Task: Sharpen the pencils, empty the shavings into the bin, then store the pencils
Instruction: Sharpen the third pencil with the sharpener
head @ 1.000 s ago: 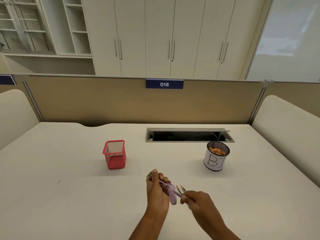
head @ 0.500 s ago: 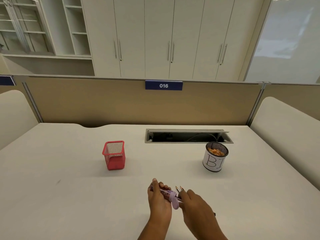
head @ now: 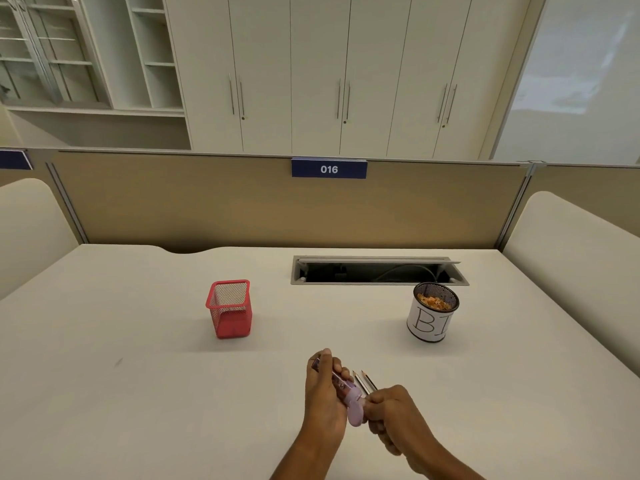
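I judge this to be the sharpening step. My left hand is wrapped around the sharpener, a clear tube with a lilac end, thumb at the far end and fingers curled over the body. It is held just above the desk, near the front edge. My right hand is closed around the pencils, right up against the lilac end. Two pointed tips stick out past the knuckles and lie alongside the tube, aimed away from me. I cannot tell whether another pencil sits in the sharpener's hole, because my fingers cover that spot.

The bin stands well off to the right and further back, upright, with orange shavings already showing inside its rim. The red mesh cup stands to the left at about the same depth, and I see no pencils in it. Neither container is within easy reach of the hands.

Two tips look finished, so I think sharpening is close to done. Next, the pencil being worked on needs to be twisted while the left hand keeps the tube steady. Then the tube has to go over the bin and be opened there. I would keep it level on the way, since loose shavings could spill onto the desk.
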Motion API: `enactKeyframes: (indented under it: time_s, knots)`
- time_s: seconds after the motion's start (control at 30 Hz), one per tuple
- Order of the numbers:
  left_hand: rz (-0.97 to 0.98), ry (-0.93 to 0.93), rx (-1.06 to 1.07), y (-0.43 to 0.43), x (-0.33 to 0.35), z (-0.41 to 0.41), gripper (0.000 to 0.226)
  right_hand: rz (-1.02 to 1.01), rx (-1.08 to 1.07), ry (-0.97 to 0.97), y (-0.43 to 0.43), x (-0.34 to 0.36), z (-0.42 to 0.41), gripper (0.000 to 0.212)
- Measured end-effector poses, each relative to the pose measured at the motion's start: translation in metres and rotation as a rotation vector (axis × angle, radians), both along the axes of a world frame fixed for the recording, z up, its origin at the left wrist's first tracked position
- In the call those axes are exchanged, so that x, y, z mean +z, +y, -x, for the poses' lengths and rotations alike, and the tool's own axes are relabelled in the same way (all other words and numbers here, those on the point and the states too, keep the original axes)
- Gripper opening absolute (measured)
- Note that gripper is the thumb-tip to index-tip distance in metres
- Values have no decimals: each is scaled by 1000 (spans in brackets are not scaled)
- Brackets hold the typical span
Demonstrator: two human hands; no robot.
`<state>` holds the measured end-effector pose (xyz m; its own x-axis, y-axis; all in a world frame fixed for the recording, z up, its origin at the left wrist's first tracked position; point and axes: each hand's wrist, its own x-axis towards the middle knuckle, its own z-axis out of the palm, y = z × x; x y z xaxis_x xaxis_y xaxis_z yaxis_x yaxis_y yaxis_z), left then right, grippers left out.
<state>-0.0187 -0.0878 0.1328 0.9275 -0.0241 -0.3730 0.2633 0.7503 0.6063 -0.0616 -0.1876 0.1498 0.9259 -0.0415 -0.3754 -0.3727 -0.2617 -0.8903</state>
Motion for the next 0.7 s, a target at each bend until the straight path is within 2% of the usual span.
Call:
enactKeyframes:
  time_s: [0.1,0.2,0.3,0.43,0.53,0.63,0.67,0.7]
  knots:
    - [9,-28,-84,3,2,-1,23,-225,-43,229,-1,8,4,46]
    - [16,-41,-132,6,-1,-5,26,-431,-65,375,-2,12,3,40]
    - [47,6,-114,7,-9,-10,28,-418,-13,377,-4,14,0,36]
    - [136,91,-31,7,-17,-12,28,10,129,104,0,13,0,37]
    - [199,123,39,12,-21,-13,29,405,163,-169,-2,8,5,16]
    - [243,151,89,19,-30,-17,31,888,235,-466,-5,-8,10,34]
    - [250,162,99,20,-32,-18,32,990,239,-562,-6,-15,11,42]
    - [250,171,108,20,-33,-18,33,1048,213,-678,-6,-20,11,40]
